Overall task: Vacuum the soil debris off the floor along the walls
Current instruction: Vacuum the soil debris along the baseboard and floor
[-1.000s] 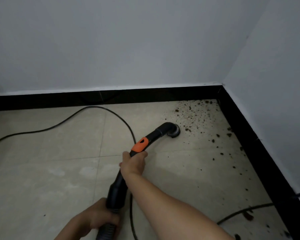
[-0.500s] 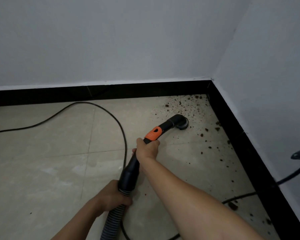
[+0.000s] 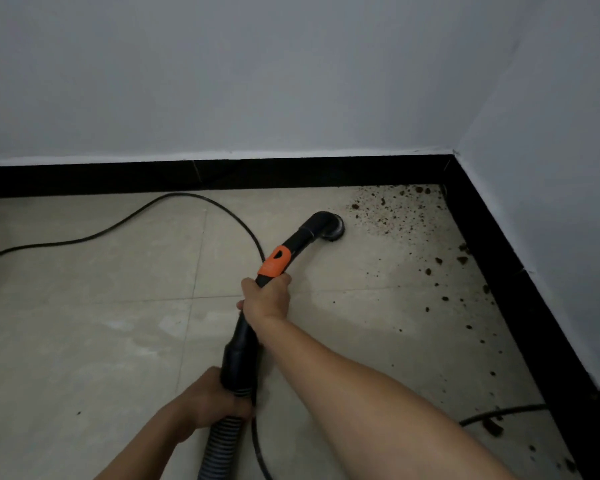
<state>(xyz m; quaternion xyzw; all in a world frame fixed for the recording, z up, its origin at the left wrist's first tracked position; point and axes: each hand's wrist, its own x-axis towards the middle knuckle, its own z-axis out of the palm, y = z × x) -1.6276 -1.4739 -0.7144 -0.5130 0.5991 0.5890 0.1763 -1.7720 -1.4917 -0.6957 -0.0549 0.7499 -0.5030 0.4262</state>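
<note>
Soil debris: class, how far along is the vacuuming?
Done: beige tiles left of the round black nozzle look mostly clean. In hand: left hand and right hand grip the black, orange-collared wand, nozzle bordering the patch. Left: dense corner soil, crumbs along the right black skirting.

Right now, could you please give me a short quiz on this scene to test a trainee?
1. True or false: the nozzle touches the black baseboard.
2. Where does the right hand grip the wand? A) on the ribbed hose B) just below the orange collar C) at the nozzle
3. Which hand holds the ribbed hose?
Key: 1 false, it stands on open tile; 2 B; 3 the left hand.
</note>
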